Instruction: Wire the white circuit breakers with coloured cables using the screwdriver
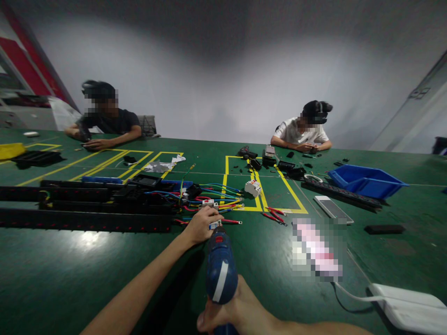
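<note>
My right hand grips a blue cordless drill, whose nose points away from me. Its tip meets a small white-and-blue circuit breaker under the fingers of my left hand. My left hand is closed on that breaker, partly covering it. Red, blue, green and yellow wires with metal lug ends fan out just beyond. Left of the hand lie long black slotted strips. Another white breaker rests on the green table beyond the wires.
At right are a blue bin, a white phone, a blurred-out pink object and a white power strip. Short red wires lie nearer the middle. Two people sit across the table, one at left and one at right.
</note>
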`<state>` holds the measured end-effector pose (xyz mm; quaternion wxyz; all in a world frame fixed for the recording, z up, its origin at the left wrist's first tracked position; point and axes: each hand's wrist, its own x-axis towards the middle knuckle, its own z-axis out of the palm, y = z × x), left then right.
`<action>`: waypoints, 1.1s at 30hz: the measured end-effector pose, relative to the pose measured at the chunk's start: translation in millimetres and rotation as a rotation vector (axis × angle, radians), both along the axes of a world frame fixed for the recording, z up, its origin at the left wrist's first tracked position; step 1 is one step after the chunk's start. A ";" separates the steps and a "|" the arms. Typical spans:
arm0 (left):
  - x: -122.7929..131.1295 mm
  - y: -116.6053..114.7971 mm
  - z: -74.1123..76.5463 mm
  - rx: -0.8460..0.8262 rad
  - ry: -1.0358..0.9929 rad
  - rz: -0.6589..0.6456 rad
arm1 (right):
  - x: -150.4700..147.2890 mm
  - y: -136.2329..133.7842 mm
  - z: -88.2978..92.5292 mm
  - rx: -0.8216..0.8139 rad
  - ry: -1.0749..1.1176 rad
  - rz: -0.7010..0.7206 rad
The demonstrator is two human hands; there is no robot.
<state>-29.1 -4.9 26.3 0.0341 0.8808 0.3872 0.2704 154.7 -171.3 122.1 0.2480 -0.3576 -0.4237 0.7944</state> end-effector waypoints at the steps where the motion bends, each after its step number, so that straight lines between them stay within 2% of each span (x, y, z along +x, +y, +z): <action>1: 0.0 0.0 0.0 -0.001 0.001 -0.001 | 0.2 0.0 0.7 -0.001 0.003 0.001; 18: 1.4 -1.4 0.6 0.003 -0.019 -0.001 | -0.1 -0.1 -3.4 -0.009 0.007 -0.007; 28: 1.6 -2.7 1.9 0.005 -0.013 0.003 | 0.2 0.3 2.6 -0.001 0.017 0.007; 33: 1.8 -2.8 1.6 0.002 -0.021 0.001 | -0.3 0.5 -1.7 -0.018 0.028 -0.005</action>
